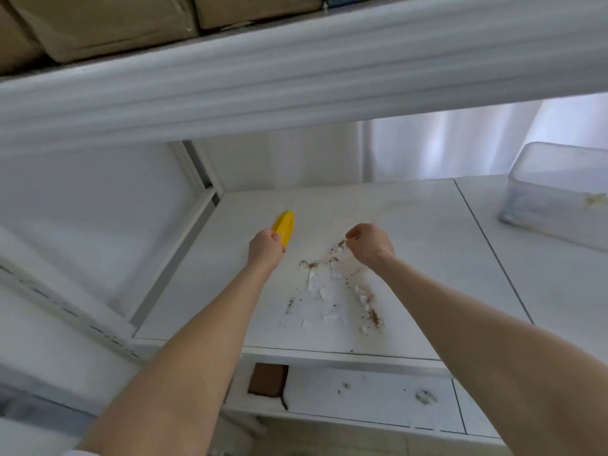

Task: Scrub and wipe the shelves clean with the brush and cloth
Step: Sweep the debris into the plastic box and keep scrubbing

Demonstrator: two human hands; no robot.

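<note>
My left hand (265,248) is closed around a yellow brush (284,227), whose yellow body points away from me over the white shelf (411,225). My right hand (370,245) hovers to the right with fingertips pinched at the far end of a white cloth or torn paper (329,291) that lies crumpled on the shelf. I cannot tell whether the fingers hold it. Brown crumbs and dirt (373,317) are scattered around and on that white patch.
A clear plastic box (559,192) stands at the right on the adjoining shelf panel. Cardboard boxes (108,24) sit on the upper shelf, whose white beam (296,80) overhangs close above. A lower shelf (362,399) carries a brown block (267,379) and dirt specks.
</note>
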